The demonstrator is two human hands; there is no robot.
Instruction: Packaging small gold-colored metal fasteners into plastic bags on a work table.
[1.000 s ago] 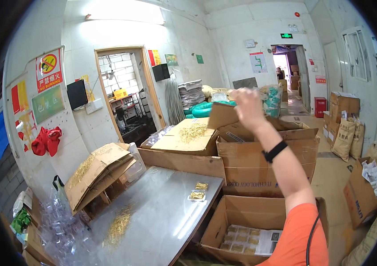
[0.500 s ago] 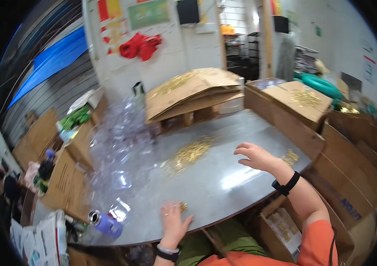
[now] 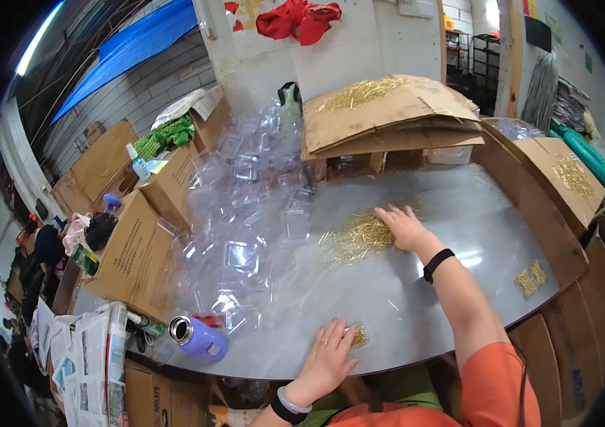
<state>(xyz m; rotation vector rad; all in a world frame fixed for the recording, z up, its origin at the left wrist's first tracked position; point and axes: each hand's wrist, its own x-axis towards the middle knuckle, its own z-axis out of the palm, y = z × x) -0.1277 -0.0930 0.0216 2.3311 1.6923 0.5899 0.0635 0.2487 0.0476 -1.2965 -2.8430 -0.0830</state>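
Your right hand (image 3: pixel 407 231) now lowered to gold pile (image 3: pixel 358 238), mid-frame: material within reach. Left hand (image 3: pixel 325 356) beside small heap (image 3: pixel 361 336). Fingers spread.

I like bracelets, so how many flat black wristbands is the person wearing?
2. One flat black wristband sits behind the right hand; the other sits behind the left hand, beside a pale round bracelet. The left forearm is cut off, so more may be hidden.

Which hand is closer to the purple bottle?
Left. The left hand is to the right of the purple bottle, beside a small golden heap; the right hand is farther right and away, at the larger golden pile.
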